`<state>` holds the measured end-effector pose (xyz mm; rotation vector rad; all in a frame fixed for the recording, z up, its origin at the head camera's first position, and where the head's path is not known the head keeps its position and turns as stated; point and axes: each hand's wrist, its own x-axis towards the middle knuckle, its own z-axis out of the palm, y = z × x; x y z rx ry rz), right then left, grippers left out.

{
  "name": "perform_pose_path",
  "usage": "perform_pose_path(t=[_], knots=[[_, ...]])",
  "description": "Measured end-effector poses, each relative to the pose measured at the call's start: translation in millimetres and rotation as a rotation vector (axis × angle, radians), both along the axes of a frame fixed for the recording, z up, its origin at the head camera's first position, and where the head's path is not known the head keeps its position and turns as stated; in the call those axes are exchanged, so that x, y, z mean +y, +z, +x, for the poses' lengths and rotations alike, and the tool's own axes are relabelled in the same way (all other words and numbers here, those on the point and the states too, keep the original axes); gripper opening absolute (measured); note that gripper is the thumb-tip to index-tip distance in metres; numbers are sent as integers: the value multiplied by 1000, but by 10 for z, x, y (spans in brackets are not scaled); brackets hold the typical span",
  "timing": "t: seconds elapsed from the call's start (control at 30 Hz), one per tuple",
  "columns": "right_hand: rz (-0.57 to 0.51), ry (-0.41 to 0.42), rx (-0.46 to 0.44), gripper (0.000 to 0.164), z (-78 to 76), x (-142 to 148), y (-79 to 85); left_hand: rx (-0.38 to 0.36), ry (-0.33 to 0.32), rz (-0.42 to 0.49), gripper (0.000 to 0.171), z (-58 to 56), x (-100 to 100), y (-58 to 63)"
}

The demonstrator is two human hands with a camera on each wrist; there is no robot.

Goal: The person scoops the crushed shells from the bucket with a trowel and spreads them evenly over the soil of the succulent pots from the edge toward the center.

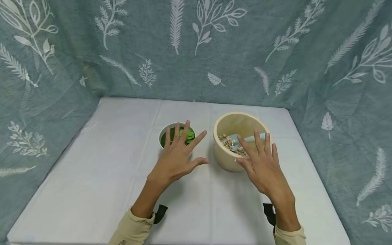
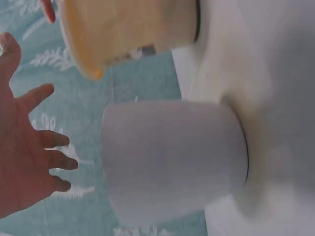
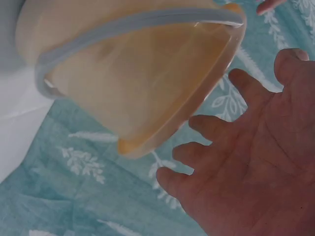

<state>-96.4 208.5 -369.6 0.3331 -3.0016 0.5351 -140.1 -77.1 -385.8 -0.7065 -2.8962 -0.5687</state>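
Observation:
My left hand [image 1: 177,156], fingers spread and straight, hovers in front of a small white pot [image 2: 172,162]. Inside that pot, partly hidden by my fingers, are dark green matter and a bright green leafy plant [image 1: 190,136]. My right hand [image 1: 264,170] is likewise spread, over the near right rim of a cream bucket [image 1: 225,159]. Mixed pebbles [image 1: 226,141] lie in the bucket, with a light blue scoop [image 1: 234,141] resting on them, partly covered by my fingers. In the right wrist view the bucket has a grey handle [image 3: 147,19] hanging down its side. Neither hand holds anything.
A white cloth [image 1: 101,177] covers the table beneath both containers. Green-blue curtains [image 1: 183,75] with white leaf prints hang behind the table and along both sides. Black straps [image 1: 160,213] are at my wrists, beside beige sleeves.

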Motion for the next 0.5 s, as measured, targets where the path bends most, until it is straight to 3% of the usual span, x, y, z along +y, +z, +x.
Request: perform_pose_path(t=[0.2, 0.3, 0.4, 0.5], knots=[[37, -24, -9, 64, -2, 111, 11, -24, -85, 61, 93, -121, 282, -45], [55, -38, 27, 63, -35, 206, 23, -43, -129, 114, 96, -182, 468, -82], [68, -2, 175, 60, -145, 293, 31, -51, -153, 149, 95, -221, 637, -117], [76, 101, 347, 51, -325, 372, 44, -38, -147, 159, 94, -232, 765, -155]])
